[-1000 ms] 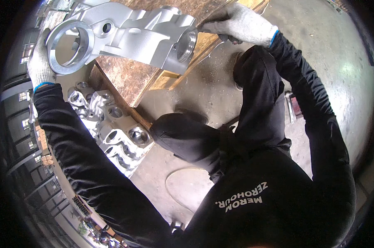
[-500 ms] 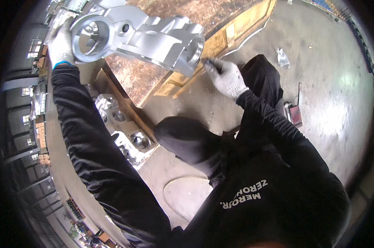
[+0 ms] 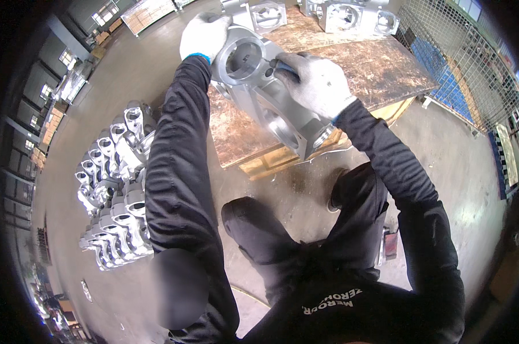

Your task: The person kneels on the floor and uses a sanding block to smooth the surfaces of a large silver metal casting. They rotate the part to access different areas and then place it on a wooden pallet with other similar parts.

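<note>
A silver metal casting (image 3: pixel 251 102) with a round ring-shaped end is held tilted above the near part of a wooden workbench (image 3: pixel 394 66). My left hand (image 3: pixel 205 35), in a white glove with a blue cuff edge, grips the casting at its ring end. On the other side, my gloved right hand (image 3: pixel 318 85) is closed, its fingertips at the casting beside the ring. A small dark, bluish thing shows between the right thumb and fingers, too covered to name. The casting's lower end points toward my knees, near the bench's front edge.
More silver castings (image 3: pixel 344 18) stand along the bench's far side. Rows of similar castings (image 3: pixel 119 229) lie on the floor at the left. A wire mesh cage (image 3: pixel 471 49) stands at the right. Near my right leg, a red flat object (image 3: pixel 391 245) lies on the floor.
The casting has turned, its free end now pointing down toward me. My right hand has moved from beside that end up to the ring. The view has shifted, showing more of the bench.
</note>
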Tool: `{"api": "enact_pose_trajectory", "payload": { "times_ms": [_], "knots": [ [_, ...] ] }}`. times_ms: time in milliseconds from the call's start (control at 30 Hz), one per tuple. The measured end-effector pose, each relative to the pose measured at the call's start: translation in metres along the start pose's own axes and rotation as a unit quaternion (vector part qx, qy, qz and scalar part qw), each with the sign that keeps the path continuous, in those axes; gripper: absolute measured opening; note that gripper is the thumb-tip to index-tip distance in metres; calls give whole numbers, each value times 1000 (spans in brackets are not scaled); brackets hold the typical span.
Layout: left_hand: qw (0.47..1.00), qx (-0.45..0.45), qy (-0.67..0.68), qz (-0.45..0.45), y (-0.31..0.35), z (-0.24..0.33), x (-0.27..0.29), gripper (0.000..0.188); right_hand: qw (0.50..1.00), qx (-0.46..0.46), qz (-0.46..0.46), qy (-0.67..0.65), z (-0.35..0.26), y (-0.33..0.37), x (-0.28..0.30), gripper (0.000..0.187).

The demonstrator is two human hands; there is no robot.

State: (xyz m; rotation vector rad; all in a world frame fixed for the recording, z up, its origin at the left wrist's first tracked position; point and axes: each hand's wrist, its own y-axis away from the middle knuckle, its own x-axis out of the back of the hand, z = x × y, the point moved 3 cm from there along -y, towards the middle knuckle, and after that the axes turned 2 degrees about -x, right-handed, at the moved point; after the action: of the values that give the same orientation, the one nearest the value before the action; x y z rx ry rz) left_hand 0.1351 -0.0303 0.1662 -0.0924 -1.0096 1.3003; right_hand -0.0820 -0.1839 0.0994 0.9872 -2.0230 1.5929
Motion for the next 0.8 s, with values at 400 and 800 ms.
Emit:
{"api": "enact_pose_trajectory", "payload": {
  "times_ms": [400,800],
  "knots": [
    [999,-34,-15,26,5,-1,2,54,982,-13,-95,161,-47,11,-42,36],
    [996,37,-81,16,13,17,3,71,987,54,-75,131,-114,-5,-26,17]
  ]
}}
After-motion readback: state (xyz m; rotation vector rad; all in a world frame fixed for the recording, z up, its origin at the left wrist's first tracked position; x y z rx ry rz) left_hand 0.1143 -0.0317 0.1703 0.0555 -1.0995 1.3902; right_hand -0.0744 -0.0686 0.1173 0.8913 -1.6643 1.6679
